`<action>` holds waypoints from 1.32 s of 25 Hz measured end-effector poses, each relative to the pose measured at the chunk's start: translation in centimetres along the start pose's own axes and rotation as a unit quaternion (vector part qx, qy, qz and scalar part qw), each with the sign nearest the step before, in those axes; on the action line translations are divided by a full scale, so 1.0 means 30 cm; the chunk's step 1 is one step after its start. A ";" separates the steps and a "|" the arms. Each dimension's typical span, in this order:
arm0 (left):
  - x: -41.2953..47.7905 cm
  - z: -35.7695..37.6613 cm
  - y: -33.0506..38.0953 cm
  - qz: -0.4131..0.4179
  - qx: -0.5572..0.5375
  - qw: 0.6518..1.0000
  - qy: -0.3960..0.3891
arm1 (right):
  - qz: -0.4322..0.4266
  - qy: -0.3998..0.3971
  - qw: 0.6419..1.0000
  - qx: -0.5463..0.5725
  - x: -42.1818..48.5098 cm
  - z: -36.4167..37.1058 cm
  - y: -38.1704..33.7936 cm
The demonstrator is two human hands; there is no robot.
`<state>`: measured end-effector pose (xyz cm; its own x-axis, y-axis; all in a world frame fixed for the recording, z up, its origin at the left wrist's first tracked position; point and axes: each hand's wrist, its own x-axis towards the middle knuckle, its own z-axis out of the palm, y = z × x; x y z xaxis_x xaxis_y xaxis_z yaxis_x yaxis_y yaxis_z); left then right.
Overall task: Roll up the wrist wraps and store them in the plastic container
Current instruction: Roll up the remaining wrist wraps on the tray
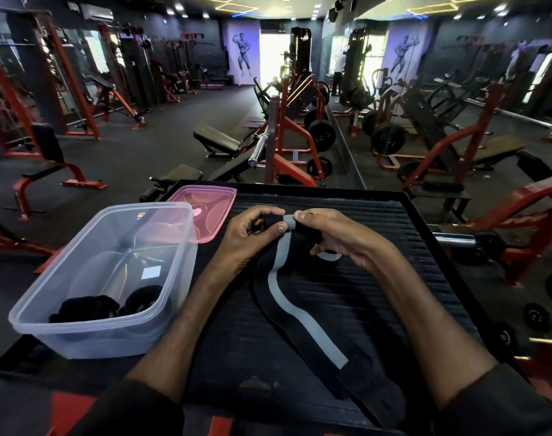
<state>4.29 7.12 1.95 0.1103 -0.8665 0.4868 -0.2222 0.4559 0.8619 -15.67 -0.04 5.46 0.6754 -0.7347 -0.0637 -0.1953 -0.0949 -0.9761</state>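
Wrist wrap (312,325) lies mostly unrolled on the platform (394,278), its far end pinched in my left hand (249,234) and right hand (337,234) (rolling barely begun), dark rolls (111,303) already in the plastic container (105,335).

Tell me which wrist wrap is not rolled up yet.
The grey-striped wrap, pinched by the left hand and right hand; the other wraps lie in the clear container.
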 end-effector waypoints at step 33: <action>-0.158 -0.016 -0.033 -0.293 -0.186 0.936 0.055 | -0.107 0.037 0.992 0.052 0.103 0.201 0.213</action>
<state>4.46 10.89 -1.15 0.2118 -0.9731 -0.0903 0.2582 -0.0334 0.9655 -10.55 1.13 -2.23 0.6386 -0.7529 0.1593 0.0236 -0.1878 -0.9819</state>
